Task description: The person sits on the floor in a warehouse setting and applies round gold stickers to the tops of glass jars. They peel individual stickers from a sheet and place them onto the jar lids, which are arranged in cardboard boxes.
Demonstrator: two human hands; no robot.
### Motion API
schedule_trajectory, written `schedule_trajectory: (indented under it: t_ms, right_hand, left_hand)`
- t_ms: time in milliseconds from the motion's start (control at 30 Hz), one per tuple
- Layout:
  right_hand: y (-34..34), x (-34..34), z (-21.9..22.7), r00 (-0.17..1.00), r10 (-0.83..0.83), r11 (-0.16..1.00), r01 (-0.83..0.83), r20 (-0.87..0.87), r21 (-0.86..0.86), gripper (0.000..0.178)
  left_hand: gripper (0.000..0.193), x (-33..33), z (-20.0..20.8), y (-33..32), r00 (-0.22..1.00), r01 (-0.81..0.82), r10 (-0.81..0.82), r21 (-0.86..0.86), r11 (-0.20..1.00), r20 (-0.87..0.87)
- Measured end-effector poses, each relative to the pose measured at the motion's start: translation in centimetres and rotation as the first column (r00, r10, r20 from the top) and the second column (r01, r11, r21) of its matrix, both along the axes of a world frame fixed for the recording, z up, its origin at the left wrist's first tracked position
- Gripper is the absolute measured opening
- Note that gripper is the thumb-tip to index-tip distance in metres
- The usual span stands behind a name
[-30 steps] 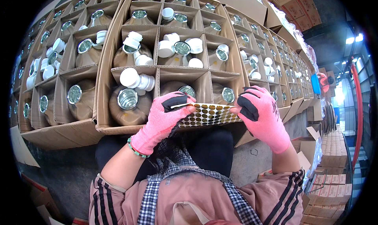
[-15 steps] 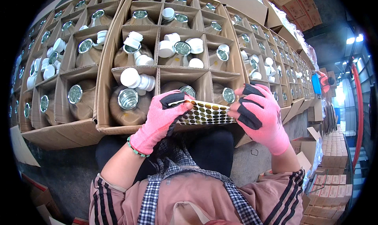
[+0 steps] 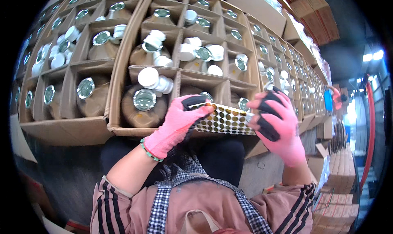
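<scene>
A white sheet of round gold-and-dark stickers stretches between my hands above the near edge of an open carton. My left hand, in a pink glove with black finger patches, pinches the sheet's left end between thumb and fingers. At the sheet's right end is my right hand, gloved alike and slightly blurred, its fingers curled. A small pale bit shows by its fingertips; what they hold is too unclear to name. Just beyond the hands, a wide-necked glass jar stands in a compartment, with white caps behind it.
The divided carton holds several glass jars and loose white caps. Similar cartons continue to the left and along the right. Stacked boxes stand at the right. Farther off, a person in red is beside something blue.
The cartons have shifted right and slightly up in view. My right hand's fingers have moved a little off the sheet's right end and blurred. My left hand keeps its pinch.
</scene>
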State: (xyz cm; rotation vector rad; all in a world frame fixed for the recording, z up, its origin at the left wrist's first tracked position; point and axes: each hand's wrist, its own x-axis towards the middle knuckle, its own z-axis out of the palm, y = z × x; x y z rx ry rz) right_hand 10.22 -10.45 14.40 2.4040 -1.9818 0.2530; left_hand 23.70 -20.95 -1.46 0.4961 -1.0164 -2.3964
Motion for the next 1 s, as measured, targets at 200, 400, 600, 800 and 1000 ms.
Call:
schedule_trajectory:
  t_ms: [200,400,600,800,1000]
  right_hand:
    - [-6.5,3.0,1.9,0.992,0.073,0.997,-0.074,0.104,0.005,0.013]
    - [-13.1,1.6,5.8,0.942,-0.152,0.957,0.065,0.299,0.282,0.01]
    - [-19.7,3.9,-2.1,0.996,0.063,0.985,-0.052,-0.058,0.167,0.015]
    - [-23.9,6.7,-11.9,0.919,0.145,0.947,-0.022,-0.367,0.319,0.018]
    - [-25.5,8.4,-12.5,0.779,0.243,0.907,0.03,-0.578,0.421,0.028]
  left_hand:
    - [0.019,-0.4,-0.9,-0.5,0.998,-0.068,0.068,0.094,0.993,0.006]
    - [0.023,-0.4,-0.6,0.0,0.995,-0.096,0.095,-0.044,0.994,-0.03]
    - [0.018,0.2,0.2,-0.1,0.978,0.193,-0.16,-0.294,0.936,0.131]
    - [0.032,-0.2,-0.2,0.3,0.994,0.078,-0.03,-0.49,0.868,0.106]
    - [0.032,0.1,-0.3,0.2,0.985,0.151,-0.112,-0.361,0.92,0.129]
